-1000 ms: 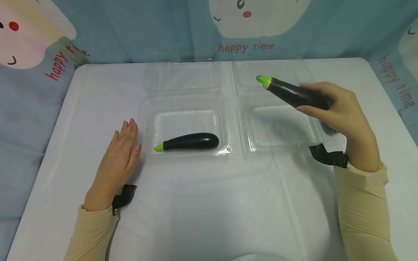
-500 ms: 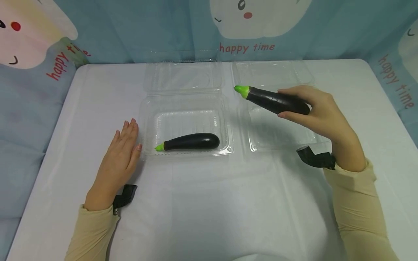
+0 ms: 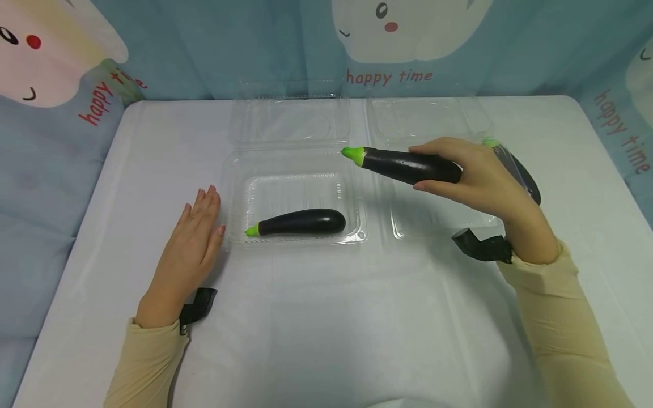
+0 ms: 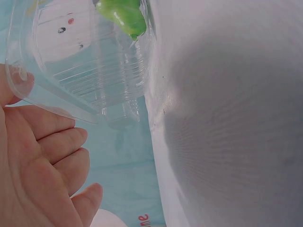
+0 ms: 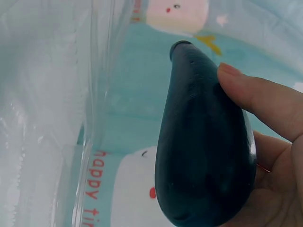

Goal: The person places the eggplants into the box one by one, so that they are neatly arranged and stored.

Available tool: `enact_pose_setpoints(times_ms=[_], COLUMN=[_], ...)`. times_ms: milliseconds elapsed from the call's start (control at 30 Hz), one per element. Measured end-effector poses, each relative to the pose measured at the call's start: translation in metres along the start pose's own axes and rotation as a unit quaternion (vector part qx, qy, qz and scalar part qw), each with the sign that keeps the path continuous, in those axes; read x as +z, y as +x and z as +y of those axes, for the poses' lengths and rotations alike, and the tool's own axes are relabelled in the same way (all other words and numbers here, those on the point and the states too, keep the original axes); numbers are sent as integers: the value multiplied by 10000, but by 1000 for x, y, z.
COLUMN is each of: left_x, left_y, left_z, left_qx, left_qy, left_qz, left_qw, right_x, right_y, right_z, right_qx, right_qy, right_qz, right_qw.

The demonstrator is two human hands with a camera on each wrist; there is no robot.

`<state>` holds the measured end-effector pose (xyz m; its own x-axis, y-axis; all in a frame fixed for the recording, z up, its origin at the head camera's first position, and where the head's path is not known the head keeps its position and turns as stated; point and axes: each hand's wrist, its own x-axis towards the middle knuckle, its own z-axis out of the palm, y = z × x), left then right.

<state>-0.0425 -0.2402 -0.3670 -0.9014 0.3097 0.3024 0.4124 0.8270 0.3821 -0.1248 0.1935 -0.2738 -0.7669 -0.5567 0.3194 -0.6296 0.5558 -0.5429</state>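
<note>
In the head view my right hand (image 3: 471, 178) grips a dark eggplant (image 3: 408, 164) with a bright green stem end, in the air over the right clear container. The stem end points left. The right wrist view shows my thumb and fingers around the thick body of this eggplant (image 5: 203, 142). A second eggplant (image 3: 303, 221) lies along the front of the left clear plastic container (image 3: 293, 192), stem to the left. My left hand (image 3: 186, 255) rests beside that container with extended fingers; in the left wrist view its thumb meets the clear rim (image 4: 19, 85).
The right clear container (image 3: 439, 218) stands beside the left one, its lid (image 3: 428, 119) folded back. Another eggplant (image 3: 525, 175) lies partly hidden behind my right hand. A white cloth covers the table (image 3: 326, 323), and a blue printed curtain (image 3: 255, 51) hangs behind.
My right hand has carried the eggplant leftward and slightly nearer, bringing its stem end toward the left container. The eggplant behind that hand shows more. My left hand stays in place.
</note>
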Motion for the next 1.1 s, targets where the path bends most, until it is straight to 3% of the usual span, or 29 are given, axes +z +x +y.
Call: enact_pose_setpoints(times_ms=[200,567,1100], left_x=[1,0,0], left_y=[0,0,-1], left_z=[-1,-1,0], left_qx=[17,-15,-56], left_qy=[-16,-11,21], left_qz=[33,-13,-10], left_qw=[10000,10000,10000], right_x=[5,15,34], right_y=[8,20,41], right_z=[-6,-15,-35], right_qx=[-261,-380,-770], right_qy=[-69,-4,75], right_qz=[-180,-584,-1386], right_qw=[9995,9976,9873])
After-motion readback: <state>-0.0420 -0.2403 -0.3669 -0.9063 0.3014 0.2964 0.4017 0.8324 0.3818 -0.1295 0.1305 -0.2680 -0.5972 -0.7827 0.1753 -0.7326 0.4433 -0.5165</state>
